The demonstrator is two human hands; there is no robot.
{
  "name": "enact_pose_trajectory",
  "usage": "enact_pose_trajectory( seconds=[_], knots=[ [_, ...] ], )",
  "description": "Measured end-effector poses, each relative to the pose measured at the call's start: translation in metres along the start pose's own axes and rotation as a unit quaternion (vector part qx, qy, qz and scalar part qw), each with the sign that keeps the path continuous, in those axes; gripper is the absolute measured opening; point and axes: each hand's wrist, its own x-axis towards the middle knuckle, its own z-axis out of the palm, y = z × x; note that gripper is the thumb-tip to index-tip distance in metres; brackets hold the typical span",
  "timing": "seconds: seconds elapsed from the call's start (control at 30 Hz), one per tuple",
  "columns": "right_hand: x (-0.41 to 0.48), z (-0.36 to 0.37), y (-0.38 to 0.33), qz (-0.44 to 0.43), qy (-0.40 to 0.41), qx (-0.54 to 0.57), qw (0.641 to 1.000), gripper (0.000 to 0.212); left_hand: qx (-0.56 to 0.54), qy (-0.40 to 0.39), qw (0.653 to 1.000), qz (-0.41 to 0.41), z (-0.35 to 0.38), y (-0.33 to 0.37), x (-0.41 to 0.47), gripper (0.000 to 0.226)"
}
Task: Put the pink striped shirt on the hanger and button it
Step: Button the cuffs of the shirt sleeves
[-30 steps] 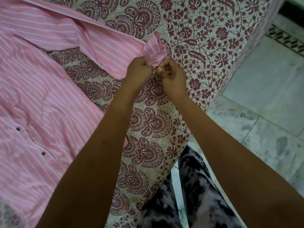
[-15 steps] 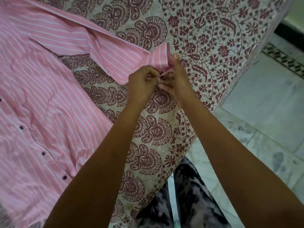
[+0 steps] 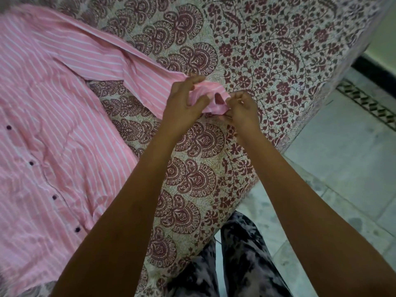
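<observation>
The pink striped shirt (image 3: 53, 129) lies flat along the bed's (image 3: 267, 50) left edge, its sleeve stretched toward the right edge. The left hand (image 3: 182, 108) and right hand (image 3: 244, 110) each pinch the cuff (image 3: 211, 97). Cuff buttoning seems underway; next the button must find its hole. Since 0.5 s ago the cuff has bunched open and the hands have parted.

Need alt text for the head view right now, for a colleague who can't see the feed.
The left hand and right hand pinch the sleeve cuff of the pink striped shirt. The shirt lies spread on a maroon floral bedsheet, with dark buttons down its front. No hanger is in view.
</observation>
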Motion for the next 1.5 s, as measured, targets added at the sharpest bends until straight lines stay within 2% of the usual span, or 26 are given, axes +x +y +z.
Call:
enact_pose_trajectory(
  seconds=[0.07,0.13,0.23,0.3,0.37,0.43,0.57,0.63,0.73,0.87,1.0,1.13,1.33,1.5],
  knots=[
    [0.0,-0.003,0.001,-0.014,0.007,-0.004,1.0,0.02,-0.011,-0.006,1.0,-0.017,0.008,0.001,-0.002,0.025],
    [0.003,-0.008,0.002,-0.003,0.025,0.009,1.0,0.018,-0.005,-0.014,0.999,-0.046,0.018,-0.003,-0.006,0.026],
    [0.012,-0.015,0.006,0.029,0.048,0.06,0.997,0.01,0.05,-0.076,0.995,-0.047,0.035,-0.014,-0.018,0.023],
    [0.019,-0.019,0.011,0.064,0.034,0.038,0.997,0.027,0.107,-0.107,0.988,-0.035,0.044,-0.022,-0.024,0.028],
    [0.02,-0.018,0.017,0.102,0.022,-0.029,0.994,0.041,0.142,-0.124,0.982,-0.028,0.048,-0.027,-0.026,0.038],
    [0.023,-0.02,0.025,0.09,0.035,-0.052,0.994,0.038,0.162,-0.129,0.978,-0.02,0.05,-0.029,-0.025,0.046],
    [0.035,-0.034,0.027,0.043,0.121,-0.019,0.992,0.016,0.159,-0.11,0.981,-0.007,0.047,-0.03,-0.015,0.05],
    [0.044,-0.041,0.026,0.041,0.142,-0.015,0.989,0.021,0.183,-0.111,0.977,-0.013,0.046,-0.036,-0.01,0.053],
    [0.048,-0.048,0.022,0.039,0.124,-0.032,0.991,0.028,0.225,-0.127,0.965,-0.039,0.047,-0.042,-0.008,0.06],
    [0.028,-0.043,0.024,-0.046,0.131,-0.103,0.985,0.031,0.189,-0.068,0.979,-0.042,0.047,-0.038,-0.019,0.055],
    [-0.013,-0.033,0.055,-0.106,0.088,-0.271,0.953,0.05,0.1,0.048,0.992,-0.053,0.04,-0.042,-0.048,0.051],
    [-0.056,-0.027,0.082,-0.173,0.021,-0.328,0.928,0.059,0.107,0.12,0.984,-0.072,0.035,-0.06,-0.084,0.052],
    [-0.09,-0.012,0.12,-0.247,-0.043,-0.412,0.876,0.058,0.099,0.159,0.978,-0.094,0.022,-0.103,-0.141,0.052],
    [-0.119,0.015,0.144,-0.278,-0.052,-0.446,0.849,0.051,0.094,0.176,0.976,-0.088,-0.01,-0.136,-0.186,0.053]
  ],
)
